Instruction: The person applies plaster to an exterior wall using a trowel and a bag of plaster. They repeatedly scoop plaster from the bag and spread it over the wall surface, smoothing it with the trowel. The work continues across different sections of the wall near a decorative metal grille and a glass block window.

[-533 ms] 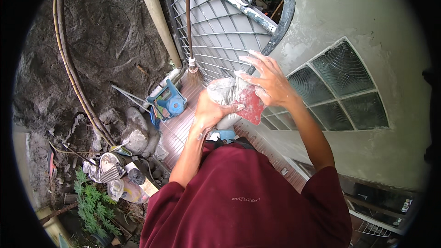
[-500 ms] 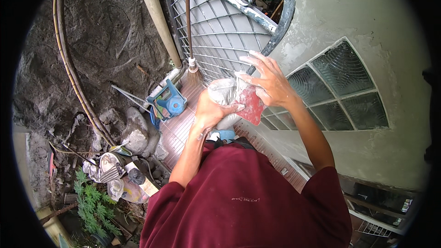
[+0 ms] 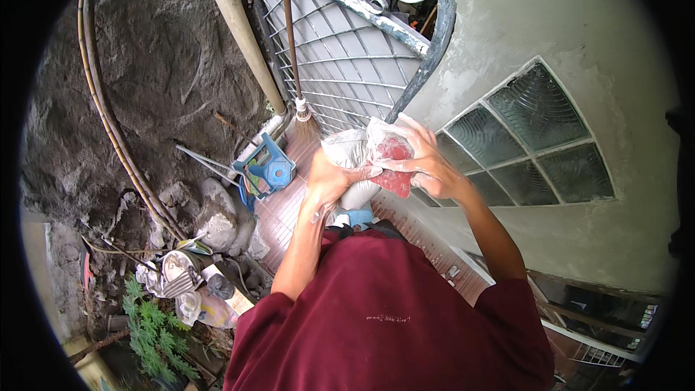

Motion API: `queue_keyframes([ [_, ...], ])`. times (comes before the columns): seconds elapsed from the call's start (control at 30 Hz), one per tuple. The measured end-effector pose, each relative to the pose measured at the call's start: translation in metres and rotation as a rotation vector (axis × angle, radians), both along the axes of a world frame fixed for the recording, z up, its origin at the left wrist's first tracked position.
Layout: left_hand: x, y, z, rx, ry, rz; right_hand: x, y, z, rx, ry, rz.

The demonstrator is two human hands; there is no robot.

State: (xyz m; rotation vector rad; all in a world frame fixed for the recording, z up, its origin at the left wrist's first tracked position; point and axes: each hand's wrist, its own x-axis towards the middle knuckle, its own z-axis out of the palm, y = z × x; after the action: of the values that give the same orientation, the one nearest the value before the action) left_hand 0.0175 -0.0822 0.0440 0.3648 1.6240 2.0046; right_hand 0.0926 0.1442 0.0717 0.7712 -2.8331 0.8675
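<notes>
My left hand [image 3: 329,179] is closed at the left edge of a flat red piece [image 3: 392,182] smeared with white, its thumb lying over the front. My right hand [image 3: 433,168] grips the same piece from the right, thumb across its face and whitened fingers reaching up behind it. White, film-like material covers the piece's upper part around a red patch. Whether it is a scraper or a printed bag, I cannot tell. A wrinkled white bag-like bundle [image 3: 344,149] bulges beside my left hand, which partly hides it. Both hands carry white residue.
A blue plastic stool [image 3: 276,172] lies tipped on the tiled floor [image 3: 279,211] at the left. A broom [image 3: 291,43] leans on the metal gate [image 3: 347,51]. To the right stands a plastered wall [image 3: 521,22] with a glass-block window [image 3: 532,137]. Rocks and a bucket [image 3: 176,266] are lower left.
My right hand has turned and lowered: its fingers stood raised above the red piece and now wrap it, thumb across the front. White film now shows around the piece's top. My left hand stays in place.
</notes>
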Motion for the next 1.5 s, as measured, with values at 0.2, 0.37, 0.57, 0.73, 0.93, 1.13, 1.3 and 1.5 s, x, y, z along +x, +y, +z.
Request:
queue_keyframes([
  [0.2,0.002,0.004,-0.009,0.132,-0.164,-0.002,0.015,0.003,0.005,-0.22,-0.06,-0.18],
  [0.37,0.003,0.009,-0.013,0.182,-0.251,-0.038,0.016,-0.008,0.005,-0.152,-0.048,-0.3],
  [0.57,0.006,0.011,-0.011,0.155,-0.201,-0.07,0.001,-0.001,0.005,-0.023,0.044,-0.371],
  [0.73,0.009,0.013,-0.008,0.139,-0.171,-0.099,-0.011,0.0,0.0,0.018,0.025,-0.376],
  [0.93,0.009,0.013,-0.01,0.135,-0.127,-0.09,-0.008,0.002,-0.008,-0.01,-0.039,-0.306],
  [1.13,0.009,0.014,-0.011,0.126,-0.221,-0.067,-0.006,0.023,-0.003,-0.605,-0.103,-0.067],
  [1.3,0.013,0.016,-0.003,0.167,-0.256,-0.072,0.0,0.019,-0.006,-0.42,-0.131,-0.32],
  [1.5,0.014,0.018,0.0,0.162,-0.197,-0.104,0.002,0.011,-0.012,-0.222,-0.076,-0.365],
])
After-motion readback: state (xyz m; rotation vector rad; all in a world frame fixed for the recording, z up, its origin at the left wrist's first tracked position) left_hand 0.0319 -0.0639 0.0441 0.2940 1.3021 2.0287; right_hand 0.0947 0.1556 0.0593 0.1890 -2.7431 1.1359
